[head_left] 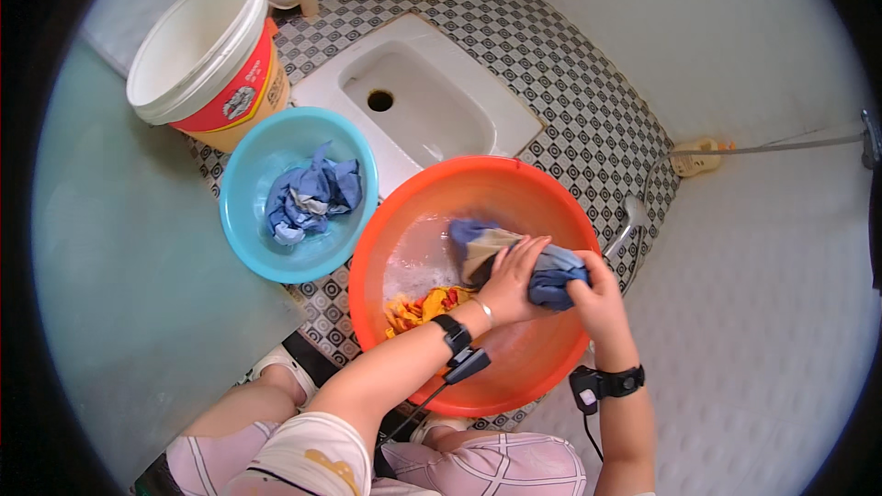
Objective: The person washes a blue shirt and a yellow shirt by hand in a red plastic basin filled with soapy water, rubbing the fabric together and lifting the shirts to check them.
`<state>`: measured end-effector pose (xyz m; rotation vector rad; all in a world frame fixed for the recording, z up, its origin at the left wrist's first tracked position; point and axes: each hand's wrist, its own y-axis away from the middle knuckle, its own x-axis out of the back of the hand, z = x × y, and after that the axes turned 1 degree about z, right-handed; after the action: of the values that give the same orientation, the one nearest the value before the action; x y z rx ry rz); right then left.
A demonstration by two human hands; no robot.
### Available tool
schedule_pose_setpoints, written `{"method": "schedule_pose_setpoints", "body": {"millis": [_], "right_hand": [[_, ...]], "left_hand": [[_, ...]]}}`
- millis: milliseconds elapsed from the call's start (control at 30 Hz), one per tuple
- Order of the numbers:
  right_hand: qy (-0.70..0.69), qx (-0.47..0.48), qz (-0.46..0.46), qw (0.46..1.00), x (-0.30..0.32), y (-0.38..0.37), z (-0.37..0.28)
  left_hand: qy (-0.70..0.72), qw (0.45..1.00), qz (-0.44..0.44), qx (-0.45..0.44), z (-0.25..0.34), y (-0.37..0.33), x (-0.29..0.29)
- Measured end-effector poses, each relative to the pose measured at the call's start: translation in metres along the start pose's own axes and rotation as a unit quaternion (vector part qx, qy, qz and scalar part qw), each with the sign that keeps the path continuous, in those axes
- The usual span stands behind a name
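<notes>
Right grip [602, 297] clutches one end of blue cloth [557, 279]; left grip [514, 288] holds its middle.

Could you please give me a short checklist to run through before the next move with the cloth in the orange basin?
1. Right hand has a grip on the blue-and-beige cloth: ok.
2. Left hand is on the same cloth: ok.
3. Cloth is held over the orange basin, inside its rim: ok.
4. Yellow-and-red cloth is free of the left hand: cannot tell; they overlap in view.
5. Water depth in the orange basin: cannot tell; only suds show.
6. Left wrist's black device is away from the basin: not ok; it hangs above it.
</notes>
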<state>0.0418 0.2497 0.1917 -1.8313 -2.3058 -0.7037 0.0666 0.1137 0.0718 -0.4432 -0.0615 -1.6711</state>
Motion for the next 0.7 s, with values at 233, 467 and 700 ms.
{"method": "schedule_pose_setpoints", "body": {"millis": [233, 467, 700], "right_hand": [[-0.266, 0.005, 0.018, 0.964, 0.007, -0.013, -0.033], [-0.337, 0.022, 0.131, 0.932, 0.042, -0.012, 0.015], [-0.378, -0.336, -0.079, 0.859, -0.038, -0.003, 0.1]], "left_hand": [[0.037, 0.994, -0.011, 0.105, -0.01, -0.015, -0.007], [0.309, 0.9, 0.012, 0.308, -0.033, -0.015, 0.009], [0.272, 0.936, 0.086, 0.206, -0.042, -0.006, 0.028]]}}
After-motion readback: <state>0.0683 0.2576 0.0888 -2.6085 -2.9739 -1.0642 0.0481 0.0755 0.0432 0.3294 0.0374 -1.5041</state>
